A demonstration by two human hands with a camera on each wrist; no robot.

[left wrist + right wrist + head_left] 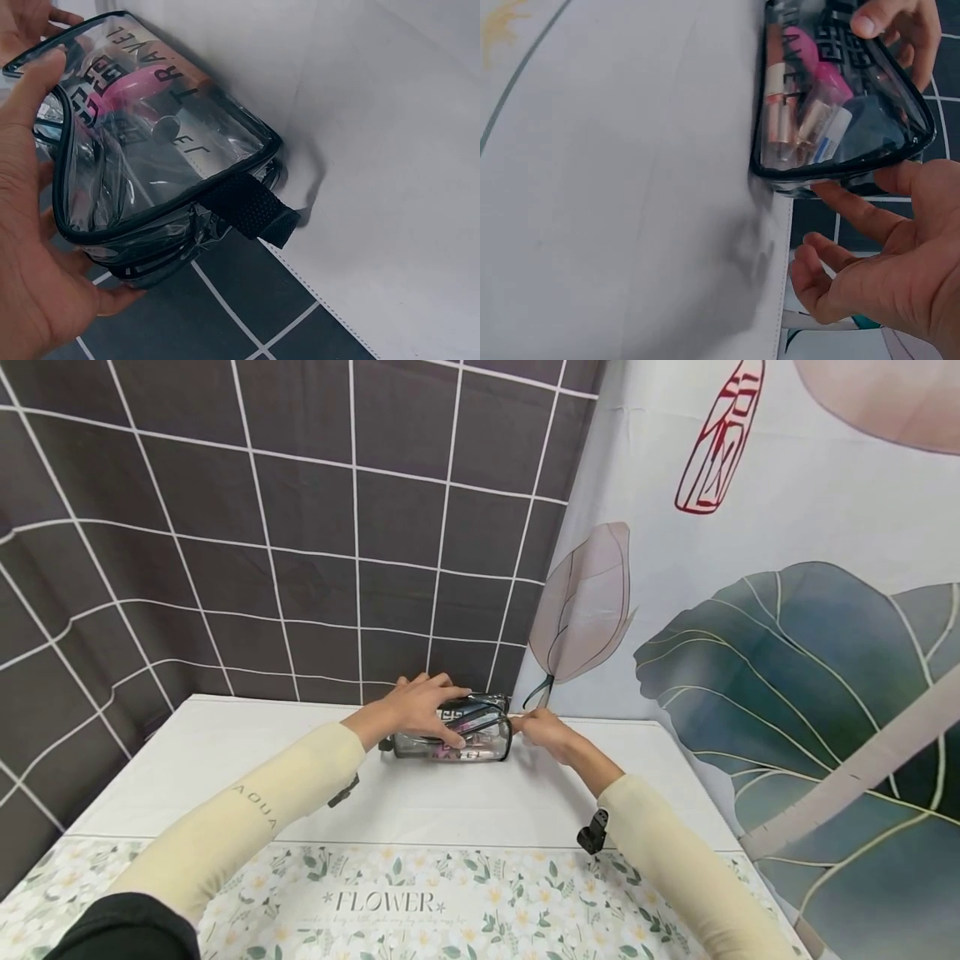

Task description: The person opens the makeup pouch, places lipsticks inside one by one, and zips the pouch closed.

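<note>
A clear toiletry bag (489,745) with black edging and printed lettering lies on the white tabletop by the wall. From above, my left hand (422,703) grips it, thumb across the printed front and fingers round the far side. My right hand (551,732) is at the bag's right end. Its thumb and index finger (862,214) meet the edge there, while the other fingers curl loosely below. Through the plastic show a pink item (139,88) and several small tubes or bottles (781,124). A black strap tab (251,214) sticks out of the left end.
The white tabletop (420,814) ends at a dark, white-gridded cloth (300,568) behind. To the right hangs a cloth printed with leaves (765,660). A floral mat marked FLOWER (386,902) covers the near side.
</note>
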